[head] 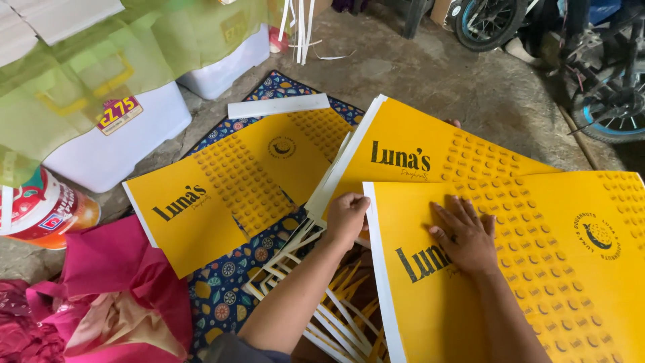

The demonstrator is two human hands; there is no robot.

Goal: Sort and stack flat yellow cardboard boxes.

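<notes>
Head view, looking down at a concrete floor (430,74) strewn with printed card. The nearest yellow sheet (537,282) fills the lower right of the frame; its white left edge runs down toward the bottom centre. The right hand (467,238) lies flat on this sheet, fingers spread and pressing down, gripping nothing. The left hand (346,218) is curled closed at the sheet's upper left corner, pinching the white edge there. A second yellow sheet (430,151) lies partly beneath the first, at centre, and a third yellow sheet (228,188) rests left of centre on a patterned mat (222,296). Between the sheets and under the left forearm, a heap of white strips (316,296) covers part of the mat. A single white strip (279,106) lies above the third sheet. Upper left: white boxes (114,141) draped with a green mesh cloth (134,40); their contents cannot be seen. At the left edge stands a red and white can (40,212), and pink fabric (107,302) bunches in the lower left corner. Bicycle wheels (484,20) occupy the upper right.
</notes>
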